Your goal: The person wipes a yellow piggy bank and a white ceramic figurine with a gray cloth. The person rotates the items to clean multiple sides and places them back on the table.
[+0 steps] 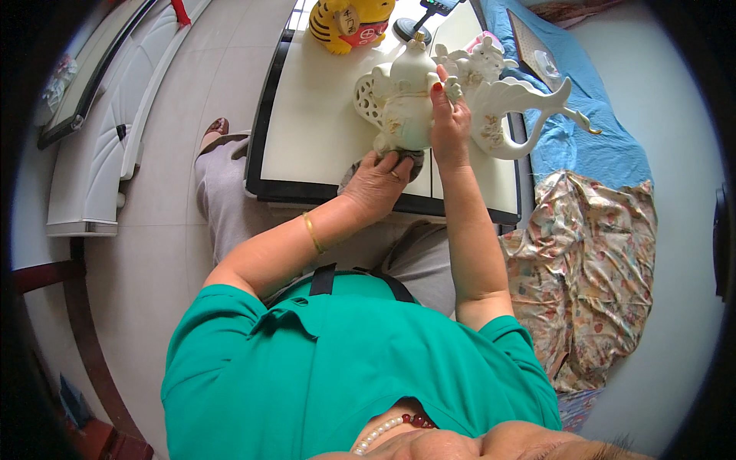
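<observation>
A white ceramic figurine [409, 115] with gold details and a pierced, fan-like part is tilted over the near part of the low table. My right hand [451, 129] grips its right side, fingers pointing up along it. At its lower end, my left hand [379, 181] presses a dark grey cloth [413, 164] against or just under the figurine; the exact contact is hidden. Right of my right hand, a white ceramic swan [506, 118] with a gold beak stands on the table, and behind it is another white ceramic animal figurine [480, 63].
On the table [316, 109], which has a black edge, a yellow tiger ornament [348, 23] and a black stand [409, 29] stand at the back. A sofa or bench under blue cloth [604, 144] and patterned cloth [581, 276] lies right. A white padded piece of furniture [115, 115] is left.
</observation>
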A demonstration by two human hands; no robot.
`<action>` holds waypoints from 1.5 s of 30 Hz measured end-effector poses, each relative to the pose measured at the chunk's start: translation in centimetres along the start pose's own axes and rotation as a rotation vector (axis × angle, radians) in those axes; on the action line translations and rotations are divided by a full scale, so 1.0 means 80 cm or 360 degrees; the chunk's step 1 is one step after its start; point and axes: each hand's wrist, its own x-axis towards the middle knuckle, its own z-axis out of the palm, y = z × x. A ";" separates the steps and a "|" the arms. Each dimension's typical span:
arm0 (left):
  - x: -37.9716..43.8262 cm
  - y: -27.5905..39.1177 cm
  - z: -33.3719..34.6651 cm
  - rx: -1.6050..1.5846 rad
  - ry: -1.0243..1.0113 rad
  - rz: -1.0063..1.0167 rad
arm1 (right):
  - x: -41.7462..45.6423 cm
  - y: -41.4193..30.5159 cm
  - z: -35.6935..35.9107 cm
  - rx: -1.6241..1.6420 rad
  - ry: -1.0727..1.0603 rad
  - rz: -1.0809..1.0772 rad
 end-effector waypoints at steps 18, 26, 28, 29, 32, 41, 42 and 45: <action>0.022 -0.036 -0.003 -0.0766 0.0149 -0.0924 | 0.004 0.004 -0.003 0.0113 -0.0134 0.0099; -0.010 -0.028 -0.012 -0.0918 0.0235 -0.0695 | 0.005 0.002 -0.003 0.0188 -0.0132 0.0126; -0.016 -0.034 -0.014 -0.1054 0.0209 -0.0622 | 0.004 0.002 -0.003 0.0233 -0.0115 0.0152; -0.021 -0.036 -0.014 -0.1142 0.0166 -0.0585 | 0.002 0.002 -0.004 0.0225 -0.0104 0.0147; -0.032 -0.038 -0.013 -0.1324 0.0210 -0.0733 | 0.000 -0.001 -0.007 0.0389 -0.0074 0.0163; 0.019 -0.069 0.032 -0.2251 0.0581 -0.1435 | -0.017 -0.008 -0.048 0.0521 0.0049 0.0222; 0.029 -0.078 0.035 -0.2192 0.0532 -0.1490 | -0.019 -0.005 -0.054 0.0555 0.0028 0.0255; 0.046 -0.090 0.035 -0.1907 0.0366 -0.1494 | -0.021 0.006 -0.068 0.0639 -0.0024 0.0235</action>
